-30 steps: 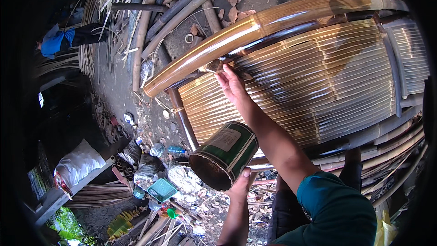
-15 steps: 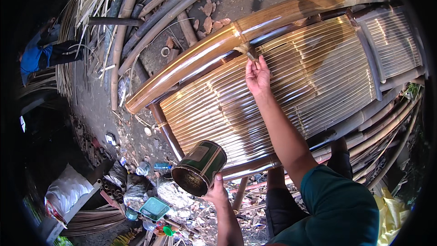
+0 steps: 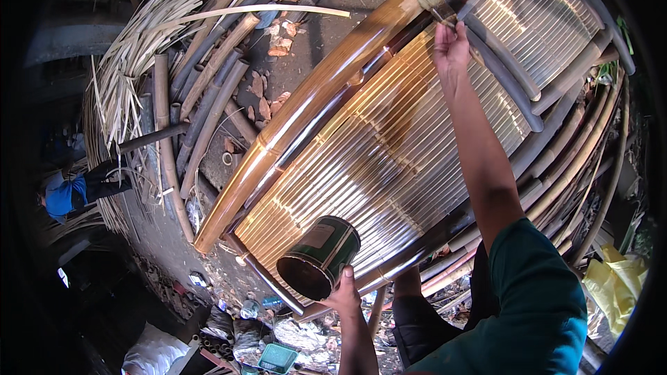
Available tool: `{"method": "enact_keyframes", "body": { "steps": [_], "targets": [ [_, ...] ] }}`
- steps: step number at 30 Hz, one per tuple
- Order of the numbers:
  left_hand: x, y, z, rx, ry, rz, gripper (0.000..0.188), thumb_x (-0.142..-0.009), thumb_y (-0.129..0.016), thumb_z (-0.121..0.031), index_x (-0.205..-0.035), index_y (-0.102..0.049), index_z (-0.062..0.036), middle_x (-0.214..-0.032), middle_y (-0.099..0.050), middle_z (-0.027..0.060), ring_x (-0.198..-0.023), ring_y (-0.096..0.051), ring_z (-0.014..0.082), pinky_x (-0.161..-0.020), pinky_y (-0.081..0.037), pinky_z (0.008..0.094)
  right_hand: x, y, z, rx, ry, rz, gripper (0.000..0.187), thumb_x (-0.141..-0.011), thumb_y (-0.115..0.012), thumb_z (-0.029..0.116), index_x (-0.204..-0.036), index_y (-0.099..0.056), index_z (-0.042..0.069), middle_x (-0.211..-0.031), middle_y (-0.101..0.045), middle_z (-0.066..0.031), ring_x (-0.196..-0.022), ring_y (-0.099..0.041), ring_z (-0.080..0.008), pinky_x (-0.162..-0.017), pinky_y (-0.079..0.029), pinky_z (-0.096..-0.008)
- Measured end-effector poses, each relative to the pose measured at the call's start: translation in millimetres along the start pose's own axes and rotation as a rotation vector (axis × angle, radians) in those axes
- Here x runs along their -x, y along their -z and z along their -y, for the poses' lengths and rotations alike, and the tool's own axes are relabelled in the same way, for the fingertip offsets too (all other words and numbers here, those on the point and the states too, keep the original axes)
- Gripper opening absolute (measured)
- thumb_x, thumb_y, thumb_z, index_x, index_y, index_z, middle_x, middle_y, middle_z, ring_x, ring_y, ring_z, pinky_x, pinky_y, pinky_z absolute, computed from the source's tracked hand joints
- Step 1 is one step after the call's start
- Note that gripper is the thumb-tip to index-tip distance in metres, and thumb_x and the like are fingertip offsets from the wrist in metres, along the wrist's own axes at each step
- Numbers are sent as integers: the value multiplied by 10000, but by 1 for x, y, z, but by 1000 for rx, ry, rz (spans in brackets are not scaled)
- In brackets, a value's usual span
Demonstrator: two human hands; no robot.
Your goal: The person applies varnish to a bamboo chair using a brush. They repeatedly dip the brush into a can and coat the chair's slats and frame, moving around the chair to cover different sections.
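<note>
Dirt ground (image 3: 316, 55), strewn with leaves, lies beyond both hands. Listed:

Can, green, one (image 3: 323, 253): in the left hand (image 3: 342, 296), thumb along its side, mouth tipped toward the lower left; contents cannot be told. Presumably held off the panel to leave the slats free and the can portable.

Brush, one (image 3: 441, 10): pinched in the right hand's (image 3: 451, 48) fingertips, bristles apparently touching the thick pole; the light grip probably allows easy angling.

Thick bamboo pole, glossy, one (image 3: 347, 62): runs from under the brush to a point left of the can.

Slatted bamboo panel, large, one (image 3: 375, 160): between the hands. Smaller panel, one (image 3: 531, 14): right of the right hand.

Yellow sheet, one (image 3: 615, 281): well right of the left hand.

Green basket, one (image 3: 278, 358): below and left of the left hand.

Loose poles (image 3: 215, 111): far left of the right hand; too overlapped to count.
</note>
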State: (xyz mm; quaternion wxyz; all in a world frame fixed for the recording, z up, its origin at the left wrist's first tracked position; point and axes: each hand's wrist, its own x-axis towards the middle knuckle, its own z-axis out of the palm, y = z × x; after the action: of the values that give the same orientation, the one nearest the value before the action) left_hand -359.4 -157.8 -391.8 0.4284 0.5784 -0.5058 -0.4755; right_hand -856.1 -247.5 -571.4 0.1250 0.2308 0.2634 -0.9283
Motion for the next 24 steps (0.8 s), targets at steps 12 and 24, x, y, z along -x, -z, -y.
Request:
{"method": "enact_keyframes", "body": {
  "steps": [12,24],
  "targets": [
    [22,-152,-16,-30,85,140,528,-846,-796,-63,-1276,-533,95,-1185,-655,164,-1034,-642,236,-957,-507,371,-21,-70,64,1261,549,770,207,-926,-725,116,-1119,-734,44,-1063,-737,-97,-843,-670,-123,-711,-547,-278],
    [36,-195,-33,-43,184,97,528,-834,-812,-73,-1266,-546,75,-1148,-664,144,-991,-657,224,-930,-525,359,-9,-7,37,1147,968,1571,182,-903,-713,67,-1085,-730,58,-1044,-733,-141,-943,-717,-211,-796,-641,-291]
  ]
}}
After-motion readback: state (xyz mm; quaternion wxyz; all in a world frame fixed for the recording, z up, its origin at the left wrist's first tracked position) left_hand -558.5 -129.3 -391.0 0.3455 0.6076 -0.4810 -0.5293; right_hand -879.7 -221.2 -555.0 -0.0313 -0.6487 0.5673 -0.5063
